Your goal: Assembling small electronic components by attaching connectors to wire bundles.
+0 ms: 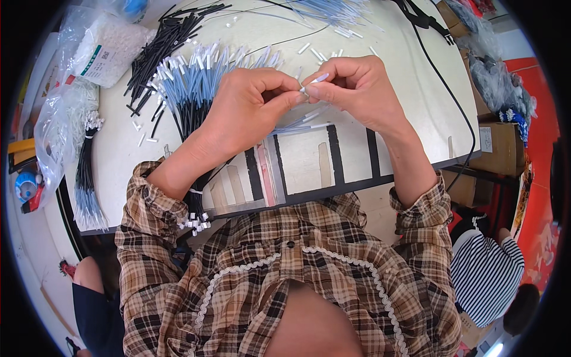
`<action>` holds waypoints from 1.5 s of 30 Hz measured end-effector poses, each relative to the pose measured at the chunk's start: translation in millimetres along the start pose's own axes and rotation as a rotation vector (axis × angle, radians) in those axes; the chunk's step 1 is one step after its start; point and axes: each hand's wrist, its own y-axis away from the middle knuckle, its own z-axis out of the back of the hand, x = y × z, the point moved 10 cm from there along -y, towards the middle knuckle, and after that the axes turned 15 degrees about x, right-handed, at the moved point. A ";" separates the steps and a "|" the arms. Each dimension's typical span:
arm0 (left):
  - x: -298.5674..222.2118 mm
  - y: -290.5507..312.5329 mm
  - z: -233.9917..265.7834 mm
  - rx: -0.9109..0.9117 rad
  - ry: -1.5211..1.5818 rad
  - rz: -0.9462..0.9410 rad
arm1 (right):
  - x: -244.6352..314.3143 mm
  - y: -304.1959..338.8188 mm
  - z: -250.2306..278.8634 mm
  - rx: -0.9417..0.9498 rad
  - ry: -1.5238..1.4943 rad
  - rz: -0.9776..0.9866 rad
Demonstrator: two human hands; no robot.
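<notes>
My left hand [253, 107] and my right hand [360, 89] meet above the table, thumbs and forefingers pinched almost tip to tip. Between the right fingertips shows a small white sleeve [319, 78]. The left fingers are closed at its lower end; what they pinch is mostly hidden. Beside my left hand lies a thick bundle of black-sleeved wires [184, 89] with pale blue strands and white tips. Its tied lower end, with white connectors [195, 224], hangs over the table's front edge below my left forearm. Pale blue wires [300, 126] lie under the hands.
Loose white sleeves [321, 55] lie beyond my hands. Plastic bags of white parts [107, 50] and a tied wire bundle [88, 169] are at left. A black cable [443, 95] crosses the table's right side. Cardboard boxes [499, 149] and a person in stripes [485, 271] are at right.
</notes>
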 end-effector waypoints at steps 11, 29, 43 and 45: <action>-5.8 -1.5 27.6 -0.013 -0.543 0.092 | 6.6 12.7 -13.7 0.368 0.225 -0.052; -16.5 -1.1 23.1 -0.068 -0.485 0.157 | -1.4 19.4 33.9 -0.059 0.903 -0.099; 6.9 -3.7 23.2 -0.016 -0.164 0.090 | -1.1 8.1 31.6 -0.190 0.017 0.044; -3.2 -2.6 26.7 -0.061 -0.258 0.037 | 0.8 6.6 29.3 -0.189 0.030 0.070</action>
